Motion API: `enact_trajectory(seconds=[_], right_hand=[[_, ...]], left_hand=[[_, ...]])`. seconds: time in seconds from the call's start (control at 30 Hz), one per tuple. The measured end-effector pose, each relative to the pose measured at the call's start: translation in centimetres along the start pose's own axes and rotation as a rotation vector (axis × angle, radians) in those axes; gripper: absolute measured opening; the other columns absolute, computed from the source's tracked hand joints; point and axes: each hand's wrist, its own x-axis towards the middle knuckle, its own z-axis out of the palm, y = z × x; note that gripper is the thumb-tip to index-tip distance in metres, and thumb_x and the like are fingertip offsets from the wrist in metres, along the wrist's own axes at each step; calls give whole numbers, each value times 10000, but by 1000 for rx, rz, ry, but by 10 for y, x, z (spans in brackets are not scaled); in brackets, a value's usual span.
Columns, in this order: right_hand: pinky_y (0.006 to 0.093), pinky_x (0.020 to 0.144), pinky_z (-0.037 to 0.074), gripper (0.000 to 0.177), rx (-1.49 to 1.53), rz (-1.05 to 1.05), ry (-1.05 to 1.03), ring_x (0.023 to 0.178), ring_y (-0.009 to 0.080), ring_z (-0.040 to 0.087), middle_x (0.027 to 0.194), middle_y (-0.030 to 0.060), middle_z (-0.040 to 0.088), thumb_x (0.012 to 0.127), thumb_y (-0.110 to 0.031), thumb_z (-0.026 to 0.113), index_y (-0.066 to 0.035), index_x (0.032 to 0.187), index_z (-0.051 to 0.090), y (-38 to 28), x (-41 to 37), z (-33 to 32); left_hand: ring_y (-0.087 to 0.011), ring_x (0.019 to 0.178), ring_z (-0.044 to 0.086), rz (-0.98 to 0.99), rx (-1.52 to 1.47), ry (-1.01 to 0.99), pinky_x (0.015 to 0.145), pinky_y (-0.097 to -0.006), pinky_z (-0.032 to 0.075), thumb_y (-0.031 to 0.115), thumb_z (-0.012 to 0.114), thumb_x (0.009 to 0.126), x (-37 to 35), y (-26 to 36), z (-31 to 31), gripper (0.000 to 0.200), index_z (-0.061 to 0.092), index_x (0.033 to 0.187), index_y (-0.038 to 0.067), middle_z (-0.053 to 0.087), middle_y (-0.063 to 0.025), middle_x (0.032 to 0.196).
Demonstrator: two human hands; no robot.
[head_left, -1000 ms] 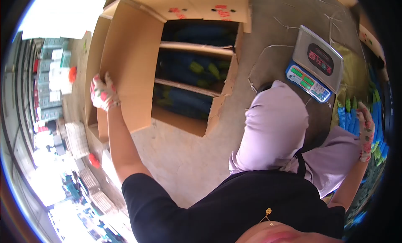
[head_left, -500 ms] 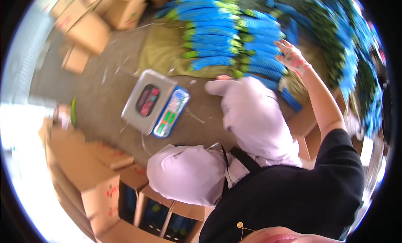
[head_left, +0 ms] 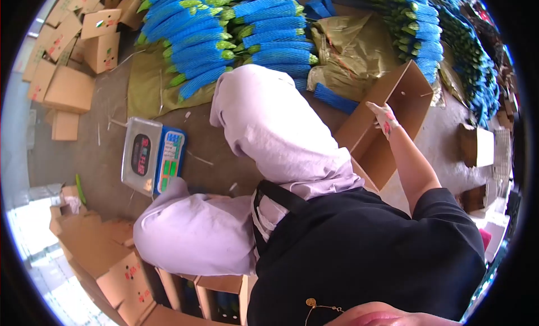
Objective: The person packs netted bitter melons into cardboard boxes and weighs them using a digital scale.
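My right hand [head_left: 385, 118], in a light glove with red marks, is on the side wall of an open cardboard box [head_left: 412, 96]. Its fingers bend over the wall, partly hidden from me. The box stands tilted beside my right knee, and its inside shows bare brown cardboard. Just beyond the hand lies a flat blue net sleeve [head_left: 335, 98]. Rows of long green vegetables in blue net sleeves [head_left: 196, 42] lie ahead on an olive sheet [head_left: 143, 84]. My left hand is outside the view.
A digital scale [head_left: 140, 152] stands on the floor left of my legs. Cardboard boxes [head_left: 70, 90] are piled at the far left, with more open boxes [head_left: 120, 275] at the lower left. More sleeved vegetables [head_left: 424, 34] are stacked at the right. A single green vegetable [head_left: 80, 189] lies far left.
My right hand has come back from above the sleeved vegetables to the cardboard box. The box has moved forward from beside my hip. My view has also shifted to the right.
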Motion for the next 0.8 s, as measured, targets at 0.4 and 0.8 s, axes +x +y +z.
enact_trajectory(seconds=[0.4, 0.8], right_hand=[[304, 669, 471, 277, -657, -1449, -233, 787, 223, 631, 838, 92, 615, 834, -125, 524, -4, 1073, 597, -261, -134, 17], [362, 707, 499, 198, -1160, -2173, -643, 798, 262, 618, 849, 79, 619, 799, -157, 561, -102, 984, 607, -349, -321, 410]], left_hand=[[-292, 1058, 592, 697, -287, -382, 929, -382, 450, 215, 508, 943, -21, 305, 62, 286, 609, 1160, 58, 632, -141, 1136], [-309, 1235, 466, -8, -653, -963, 1024, -372, 362, 323, 614, 879, -68, 286, 301, 621, 394, 1379, 30, 452, -217, 1366]])
